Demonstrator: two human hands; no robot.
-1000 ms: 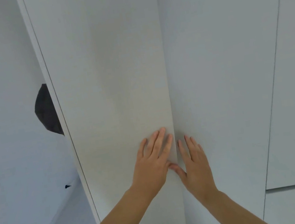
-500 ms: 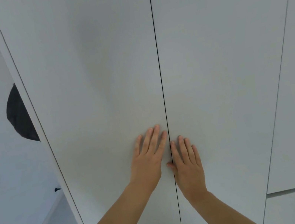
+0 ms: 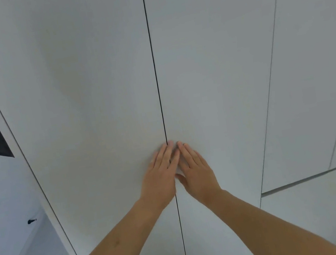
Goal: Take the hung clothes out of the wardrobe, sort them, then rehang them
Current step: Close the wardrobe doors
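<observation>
Both wardrobe doors (image 3: 95, 95) stand tall and closed. The left hand (image 3: 160, 177) and right hand (image 3: 197, 173) press flat, fingers spread, holding nothing.

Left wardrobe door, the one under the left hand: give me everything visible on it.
The left wardrobe door is a tall, flat, plain white panel, matte, with no handle or knob in view. It looks shut, flush with the right door, the two parted only by a thin dark vertical seam. Its left edge shows as a thin dark line beside a white side strip. The left hand lies flat on it, fingers extended; its fingertips reach the seam, close to the right hand. Top and bottom are out of frame.
</observation>
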